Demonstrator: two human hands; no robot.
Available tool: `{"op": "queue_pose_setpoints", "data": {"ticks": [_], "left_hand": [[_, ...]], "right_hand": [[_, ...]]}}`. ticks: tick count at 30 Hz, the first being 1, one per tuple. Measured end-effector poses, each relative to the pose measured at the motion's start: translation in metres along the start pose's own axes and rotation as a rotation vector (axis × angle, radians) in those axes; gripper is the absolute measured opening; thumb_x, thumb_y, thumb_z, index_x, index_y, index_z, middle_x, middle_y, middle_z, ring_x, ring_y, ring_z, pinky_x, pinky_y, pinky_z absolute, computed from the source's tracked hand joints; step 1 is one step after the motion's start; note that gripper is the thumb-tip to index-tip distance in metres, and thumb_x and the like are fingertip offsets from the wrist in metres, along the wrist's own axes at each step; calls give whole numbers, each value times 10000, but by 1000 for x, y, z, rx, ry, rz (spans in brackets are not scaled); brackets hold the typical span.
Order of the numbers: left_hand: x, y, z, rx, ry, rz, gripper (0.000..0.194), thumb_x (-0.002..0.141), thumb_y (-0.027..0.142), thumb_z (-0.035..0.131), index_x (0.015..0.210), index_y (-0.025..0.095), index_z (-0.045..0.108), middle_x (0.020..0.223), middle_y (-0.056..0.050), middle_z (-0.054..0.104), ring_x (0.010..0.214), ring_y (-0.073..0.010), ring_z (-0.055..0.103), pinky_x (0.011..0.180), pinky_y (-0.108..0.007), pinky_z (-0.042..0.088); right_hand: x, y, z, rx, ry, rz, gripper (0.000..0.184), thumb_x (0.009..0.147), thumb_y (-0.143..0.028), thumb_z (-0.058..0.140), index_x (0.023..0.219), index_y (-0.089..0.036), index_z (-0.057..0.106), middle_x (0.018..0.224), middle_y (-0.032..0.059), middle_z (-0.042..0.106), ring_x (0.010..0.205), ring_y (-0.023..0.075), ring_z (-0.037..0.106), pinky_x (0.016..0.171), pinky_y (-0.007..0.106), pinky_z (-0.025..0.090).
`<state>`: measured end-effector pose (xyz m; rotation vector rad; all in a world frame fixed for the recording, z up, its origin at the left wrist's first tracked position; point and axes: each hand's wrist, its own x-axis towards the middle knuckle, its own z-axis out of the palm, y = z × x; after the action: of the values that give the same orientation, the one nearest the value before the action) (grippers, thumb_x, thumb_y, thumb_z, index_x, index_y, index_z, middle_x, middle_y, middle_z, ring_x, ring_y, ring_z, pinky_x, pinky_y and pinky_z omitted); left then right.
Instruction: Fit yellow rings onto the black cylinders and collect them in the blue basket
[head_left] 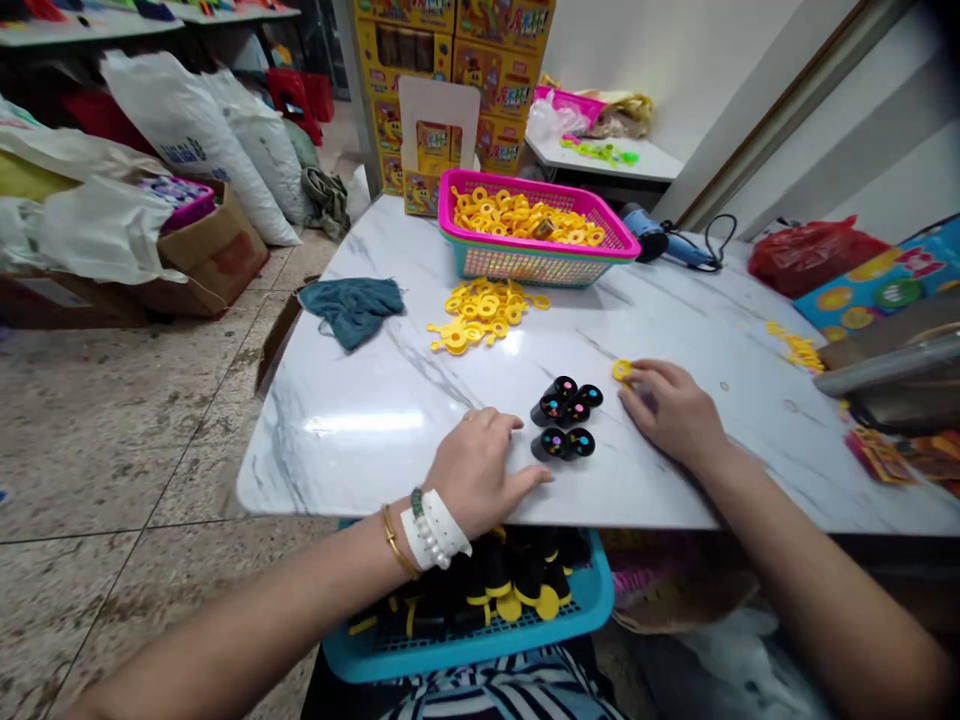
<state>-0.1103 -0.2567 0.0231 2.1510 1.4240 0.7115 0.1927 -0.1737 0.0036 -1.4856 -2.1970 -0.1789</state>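
Observation:
Several small black cylindrical cups point(553, 409) stand in a cluster on the marble-patterned table, with coloured dots showing inside them. Just left of the cluster, my left hand point(480, 470) rests over the tabletop, thumb and fingers apart, with nothing in it. On the cups' right side, my right hand point(675, 412) pinches a yellow ring-shaped piece point(622, 370) between thumb and fingertips, at the table surface. Beyond the cups lies a loose pile of similar yellow ring pieces point(487, 308). Behind it, a pink basket point(616, 222) nested in a green one holds many more.
A blue tray point(480, 655) of black cups with yellow parts sits below the table's front edge. A dark teal cloth point(352, 305) lies at left. Yellow printed boxes point(495, 75) are stacked behind. Toward the right are a blue power tool point(686, 248) and a red bag point(817, 255).

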Motion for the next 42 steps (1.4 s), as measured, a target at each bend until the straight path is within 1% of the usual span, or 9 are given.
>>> {"op": "queue_pose_setpoints", "data": {"ticks": [3,7,12,16,18,21,26,35,42], "left_hand": [[2,10,16,-20,57,-33,543,704,499,767,1067,130,606,965,-96,625,939,-265,569,858,-429,497],[6,11,22,-35,113,-7,332,745,375,751,984,166,653,923,-76,612,912,-243,569,847,-403,497],[-15,6,10,2,152,61,171,781,257,638,917,154,647,915,-81,600,881,-223,550,818,-376,493],[-38,3,-1,61,134,37,134,787,247,602,882,152,611,867,-79,604,861,-231,538,785,-385,478],[-43,1,-3,40,141,29,214,787,256,615,967,140,611,875,-81,619,872,-235,540,801,-395,474],[-44,-2,0,-33,146,65,332,799,292,654,1097,148,623,952,-84,646,919,-235,545,849,-398,463],[-43,-8,5,-84,121,121,238,836,351,652,1002,185,690,910,-61,660,887,-214,541,834,-368,443],[-44,-8,3,-71,64,98,234,862,417,620,863,195,694,749,-26,608,762,-183,523,753,-330,409],[-44,7,-18,-325,-173,-80,223,885,363,559,813,167,638,637,12,600,588,-123,525,576,-249,387]], "right_hand": [[-62,-20,-15,-29,39,-21,342,844,-393,634,1113,-182,633,1336,166,563,1187,331,564,1005,496,469],[-110,-67,-25,45,-65,-160,692,766,-521,708,1310,-152,493,1389,216,523,1253,381,519,1004,548,468],[-122,-95,-27,15,7,-278,483,822,-167,695,1278,-179,536,1291,193,624,1117,317,638,895,463,554],[-117,-117,-41,273,-81,-344,354,828,-87,651,1150,-231,622,1152,120,714,907,247,708,783,394,592],[-112,-137,-49,504,-148,-204,233,845,-115,639,1035,-248,653,1028,77,741,855,222,702,752,364,590],[-97,-166,-52,819,-218,202,37,871,-228,645,834,-231,646,818,45,693,738,191,666,635,302,555],[-66,-183,-32,1172,-367,724,254,839,-385,698,750,-196,553,564,-20,606,454,107,531,452,210,444],[-54,-181,-13,1267,-395,835,295,800,-382,745,789,-200,514,532,-28,639,469,124,612,507,201,482],[-53,-188,-17,1236,-341,795,252,810,-342,738,801,-197,532,691,-32,637,573,90,602,546,183,502]]}}
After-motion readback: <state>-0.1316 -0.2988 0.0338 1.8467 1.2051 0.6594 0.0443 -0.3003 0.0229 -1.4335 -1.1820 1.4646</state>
